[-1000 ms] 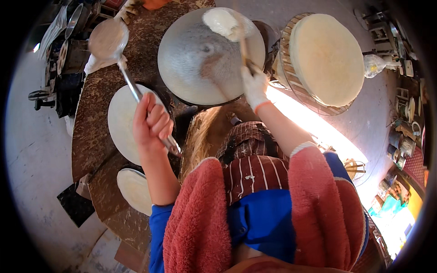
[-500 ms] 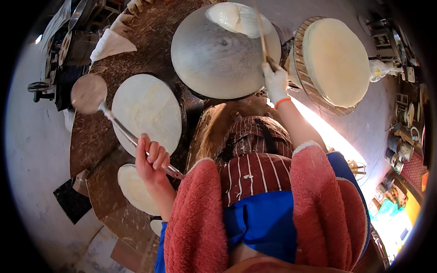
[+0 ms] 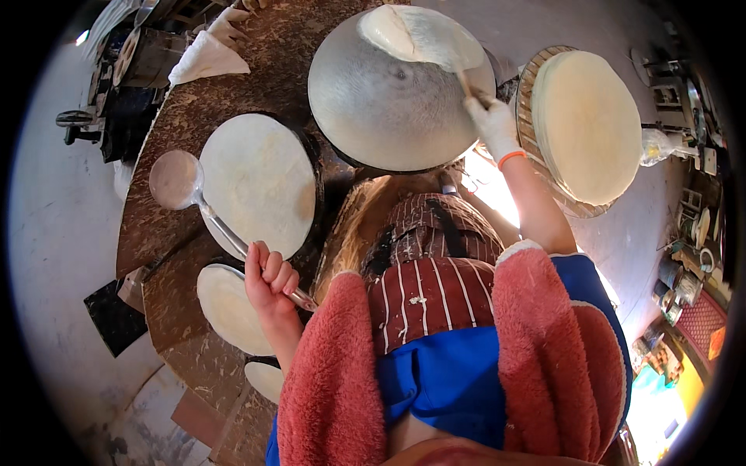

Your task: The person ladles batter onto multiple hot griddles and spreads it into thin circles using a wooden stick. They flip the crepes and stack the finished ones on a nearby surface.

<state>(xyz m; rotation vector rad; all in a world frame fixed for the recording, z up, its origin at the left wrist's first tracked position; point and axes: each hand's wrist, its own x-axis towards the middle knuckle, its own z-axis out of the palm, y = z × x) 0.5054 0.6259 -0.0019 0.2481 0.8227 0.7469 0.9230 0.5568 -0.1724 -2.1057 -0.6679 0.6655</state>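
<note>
My left hand [image 3: 270,279] is closed on the long metal handle of a tool with a round, flat head [image 3: 172,179], held over the left edge of a pale thin round sheet [image 3: 256,179] on a dark plate. My right hand [image 3: 489,116], in a white glove with an orange band, grips a wooden stick [image 3: 464,81] at the right side of a large round griddle [image 3: 373,109]. The stick's upper end reaches into a glossy mass of white batter [image 3: 412,39] spread across the griddle's far part.
A stack of pale rounds [image 3: 587,124] lies on a slatted board [image 3: 524,105] at right. Two smaller rounds [image 3: 233,311] are at lower left. A white cloth [image 3: 206,62] rests on the dark, crusted work surface [image 3: 167,217]. Cluttered pots and equipment [image 3: 680,279] line the sides.
My left hand has lowered the metal tool from the upper left to beside the left round. The batter on the griddle has spread wider, and my right hand and stick have moved rightward.
</note>
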